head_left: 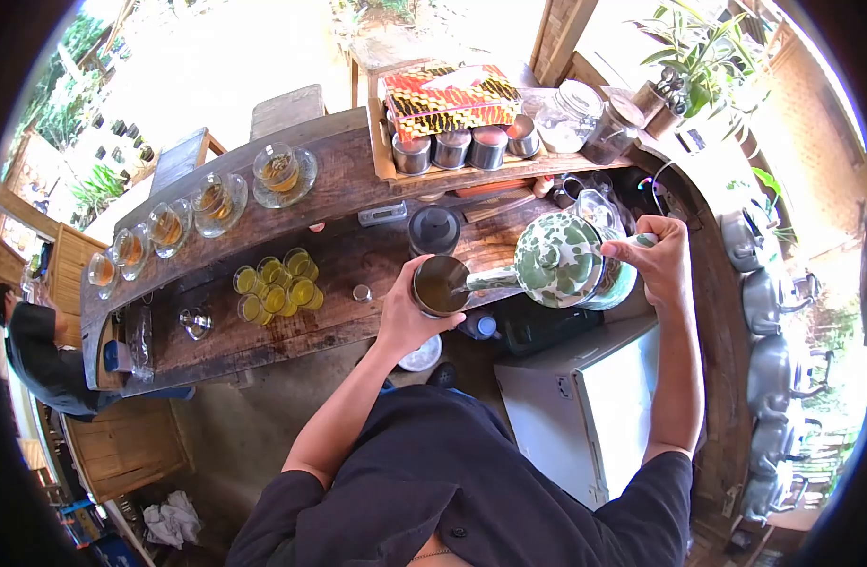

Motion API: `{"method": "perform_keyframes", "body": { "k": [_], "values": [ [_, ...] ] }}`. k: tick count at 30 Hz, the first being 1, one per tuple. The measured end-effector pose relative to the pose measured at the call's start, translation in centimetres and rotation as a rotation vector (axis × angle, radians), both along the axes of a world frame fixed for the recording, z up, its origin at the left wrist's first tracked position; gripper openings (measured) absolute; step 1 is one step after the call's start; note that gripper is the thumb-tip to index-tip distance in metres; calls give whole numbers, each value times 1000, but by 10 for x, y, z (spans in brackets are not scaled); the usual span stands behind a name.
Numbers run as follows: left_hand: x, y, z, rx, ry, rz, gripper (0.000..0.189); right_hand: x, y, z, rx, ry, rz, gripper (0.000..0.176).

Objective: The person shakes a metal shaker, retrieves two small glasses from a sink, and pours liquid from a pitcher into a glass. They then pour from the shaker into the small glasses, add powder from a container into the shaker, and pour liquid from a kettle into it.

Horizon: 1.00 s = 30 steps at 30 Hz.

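Observation:
My right hand [653,253] is closed around the handle of a green-and-white enamel teapot [553,260]. The pot's spout reaches left to the mouth of a metal cup [442,285], which my left hand [407,317] grips from its left side. Brownish liquid shows inside the cup, and the spout tip is at its rim. Just behind the cup stands a dark-lidded container [434,230]. A clear glass pitcher [599,210] is partly hidden behind the teapot.
Several glasses of yellow drink [277,286] cluster on the lower counter. Cups of tea on saucers [280,173] line the raised wooden bar [344,156]. A patterned tissue box [452,99] sits above metal canisters [450,149]. A white fridge [585,397] stands below right. Another person [41,354] is at far left.

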<state>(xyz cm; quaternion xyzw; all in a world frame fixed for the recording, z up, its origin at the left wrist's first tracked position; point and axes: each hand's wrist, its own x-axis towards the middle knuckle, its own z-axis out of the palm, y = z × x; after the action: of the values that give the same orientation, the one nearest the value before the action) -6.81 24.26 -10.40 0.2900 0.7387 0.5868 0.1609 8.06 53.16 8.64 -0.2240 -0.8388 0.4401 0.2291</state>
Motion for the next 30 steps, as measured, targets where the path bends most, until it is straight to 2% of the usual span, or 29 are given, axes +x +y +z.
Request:
{"method": "perform_keyframes", "body": {
  "k": [8, 11, 20, 27, 30],
  "values": [
    [1, 3, -3, 0, 12, 1, 96, 0, 1, -3, -9, 2, -7, 61],
    [4, 5, 1, 29, 11, 2, 91, 0, 0, -4, -6, -2, -31, 69],
    [5, 8, 3, 41, 17, -3, 96, 6, 1, -9, -48, 24, -38, 67],
    [5, 12, 11, 85, 91, 9, 93, 24, 14, -72, -386, 252, -115, 51],
    [4, 15, 13, 93, 57, 8, 95, 34, 16, -110, -600, 340, -257, 50]
  ]
}}
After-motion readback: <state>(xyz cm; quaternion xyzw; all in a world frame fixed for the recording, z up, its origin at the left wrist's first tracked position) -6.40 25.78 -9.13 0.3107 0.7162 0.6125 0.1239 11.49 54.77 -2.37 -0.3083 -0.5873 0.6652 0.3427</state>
